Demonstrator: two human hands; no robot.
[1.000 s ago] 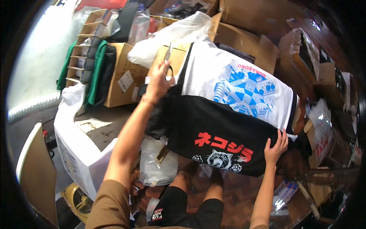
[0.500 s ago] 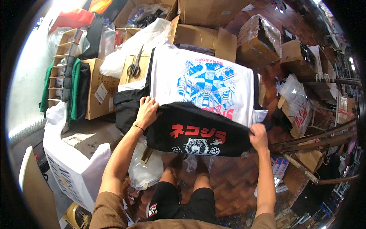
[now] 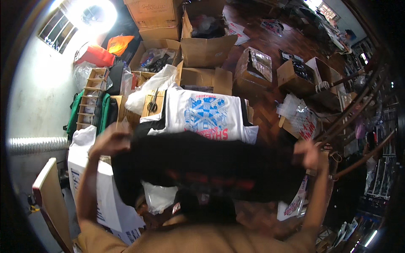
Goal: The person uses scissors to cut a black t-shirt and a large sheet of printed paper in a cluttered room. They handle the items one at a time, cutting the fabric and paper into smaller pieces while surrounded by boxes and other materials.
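A black T-shirt (image 3: 211, 158) hangs stretched between my hands, held up close to my body, its reddish print smeared by motion. My left hand (image 3: 112, 141) grips one upper corner. The opposite corner is in my right hand (image 3: 307, 152), its fingers closed and blurred. Beyond the black shirt lies a white T-shirt (image 3: 175, 118) with a blue and red print, spread flat over darker cloth; the raised shirt hides its near part. Dark-handled scissors (image 3: 152, 102) rest on a piece of cardboard at the white shirt's left.
Open cardboard boxes (image 3: 206, 50) stand behind the shirts, with a taped carton (image 3: 255, 69) farther right. A white printed cloth (image 3: 103, 189) drapes at the left near a board (image 3: 50, 202). Curved brown rails (image 3: 363, 101) run along the right.
Both hands have lifted the black T-shirt up toward me and spread wider apart, drawing it off the white shirt. The head view has tilted up, showing more of the room.
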